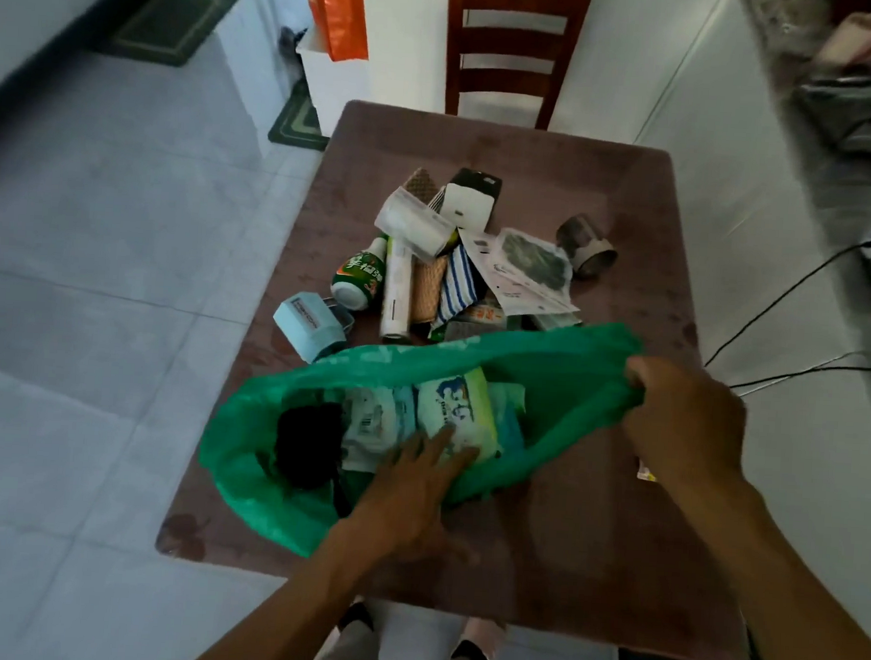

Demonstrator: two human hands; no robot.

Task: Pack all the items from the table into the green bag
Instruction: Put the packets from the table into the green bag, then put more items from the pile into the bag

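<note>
The green bag [563,368] lies open on the brown table [588,543]. Inside it sit a white and green tissue pack [457,402], a second white pack [377,418] and a dark item [309,444]. My left hand [413,486] reaches into the bag's mouth with straight fingers lying on the tissue pack. My right hand [683,416] grips the bag's right rim and holds it up. Beyond the bag lies a pile: a green bottle [359,279], a pale blue box [303,327], a white roll [396,291], a clear cup [414,221], a striped cloth [459,280], flat packets [529,269], a tape roll [586,244].
A wooden chair [512,48] stands at the table's far side. An orange bag [336,7] hangs at the back left. Black cables [781,305] run over the floor on the right. A cluttered shelf [866,85] is at the upper right. My feet [419,645] show under the near edge.
</note>
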